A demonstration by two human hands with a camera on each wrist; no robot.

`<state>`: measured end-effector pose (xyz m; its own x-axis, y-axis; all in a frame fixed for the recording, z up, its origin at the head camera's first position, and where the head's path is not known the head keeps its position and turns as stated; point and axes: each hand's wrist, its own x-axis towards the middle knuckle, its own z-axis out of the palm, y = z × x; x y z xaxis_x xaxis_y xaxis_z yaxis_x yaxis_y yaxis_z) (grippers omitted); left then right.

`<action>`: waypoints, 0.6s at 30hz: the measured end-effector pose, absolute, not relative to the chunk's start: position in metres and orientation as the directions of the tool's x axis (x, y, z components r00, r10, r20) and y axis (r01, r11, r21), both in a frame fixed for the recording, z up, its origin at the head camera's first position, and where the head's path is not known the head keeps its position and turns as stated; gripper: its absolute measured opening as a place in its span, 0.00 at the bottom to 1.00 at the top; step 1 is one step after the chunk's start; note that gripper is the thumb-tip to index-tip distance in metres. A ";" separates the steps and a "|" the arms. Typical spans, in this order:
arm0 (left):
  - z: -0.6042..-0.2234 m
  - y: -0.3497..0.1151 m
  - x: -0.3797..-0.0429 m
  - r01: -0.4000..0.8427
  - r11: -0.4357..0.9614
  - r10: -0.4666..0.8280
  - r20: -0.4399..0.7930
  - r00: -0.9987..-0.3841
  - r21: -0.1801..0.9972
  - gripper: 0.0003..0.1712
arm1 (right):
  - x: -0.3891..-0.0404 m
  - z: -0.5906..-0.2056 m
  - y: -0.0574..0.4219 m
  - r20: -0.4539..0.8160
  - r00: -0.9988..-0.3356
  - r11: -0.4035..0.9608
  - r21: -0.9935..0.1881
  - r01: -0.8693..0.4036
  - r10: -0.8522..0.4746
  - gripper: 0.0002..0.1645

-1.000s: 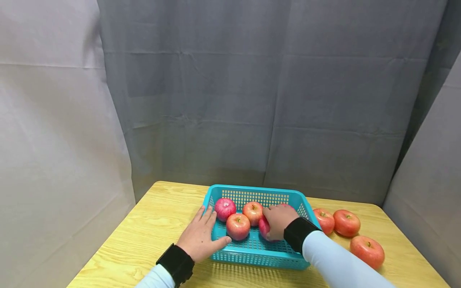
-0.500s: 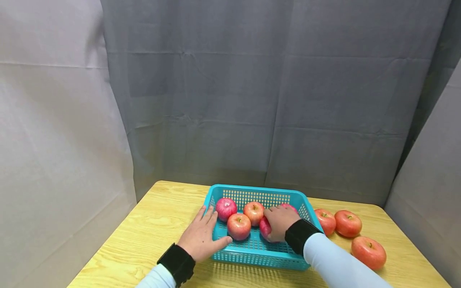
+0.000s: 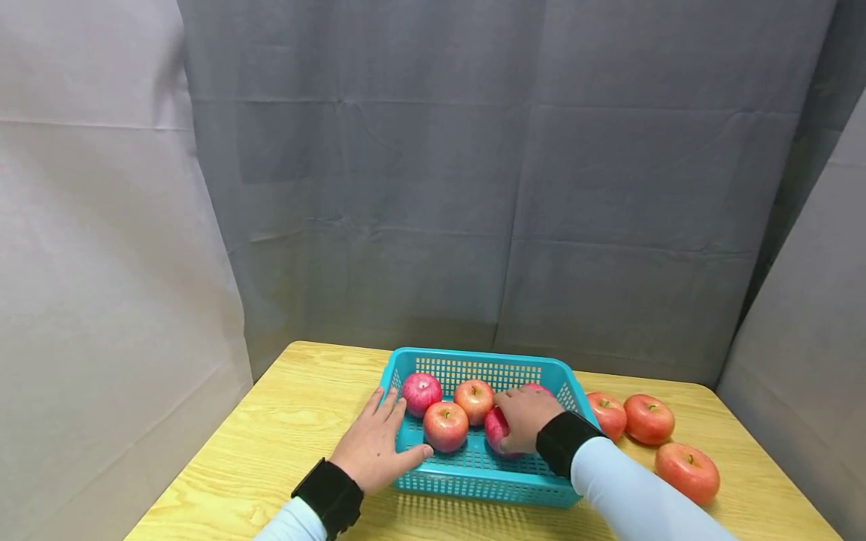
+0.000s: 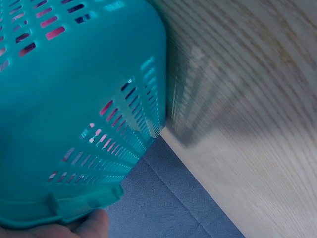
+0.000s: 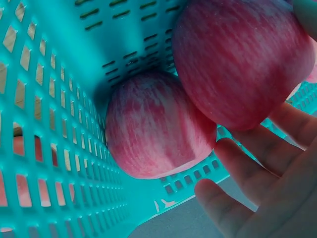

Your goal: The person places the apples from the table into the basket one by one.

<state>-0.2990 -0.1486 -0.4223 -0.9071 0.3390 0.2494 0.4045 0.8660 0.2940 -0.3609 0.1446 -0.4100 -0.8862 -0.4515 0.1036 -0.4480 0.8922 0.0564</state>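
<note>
A plain pale-blue left sleeve (image 3: 295,521) and a matching right sleeve (image 3: 636,488) run down to a broad black left wristband (image 3: 328,496), uneven along its lower edge, and an equally black right wristband (image 3: 567,442), smoother in outline, with the left hand (image 3: 375,445) and right hand (image 3: 528,417) bare beyond them.

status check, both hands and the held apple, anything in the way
Left hand at left rim of basket. Right hand holds red apple inside basket. Second apple close beside it, might crowd the fingers.
</note>
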 end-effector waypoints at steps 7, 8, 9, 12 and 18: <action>-0.422 -0.149 -0.299 0.403 0.866 0.338 0.248 -0.908 0.295 0.60 | -0.357 -0.405 0.148 0.092 -0.886 0.891 0.034 -0.453 -0.454 0.39; -0.422 -0.149 -0.299 0.404 0.866 0.339 0.249 -0.907 0.294 0.60 | -0.357 -0.404 0.148 0.087 -0.887 0.891 0.039 -0.453 -0.454 0.40; -0.422 -0.149 -0.299 0.405 0.866 0.340 0.249 -0.907 0.293 0.59 | -0.357 -0.404 0.149 0.085 -0.886 0.890 0.041 -0.454 -0.456 0.41; -0.422 -0.149 -0.299 0.408 0.866 0.344 0.249 -0.906 0.290 0.59 | -0.358 -0.404 0.151 0.079 -0.888 0.892 0.047 -0.450 -0.453 0.42; -0.421 -0.148 -0.298 0.405 0.868 0.345 0.237 -0.908 0.288 0.59 | -0.354 -0.396 0.153 0.074 -0.889 0.892 0.034 -0.450 -0.452 0.40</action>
<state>-0.2985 -0.1484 -0.4207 -0.9082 0.3453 0.2367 0.4049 0.8679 0.2877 -0.3543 0.1535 -0.3962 -0.8892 -0.4516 0.0735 -0.4504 0.8922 0.0342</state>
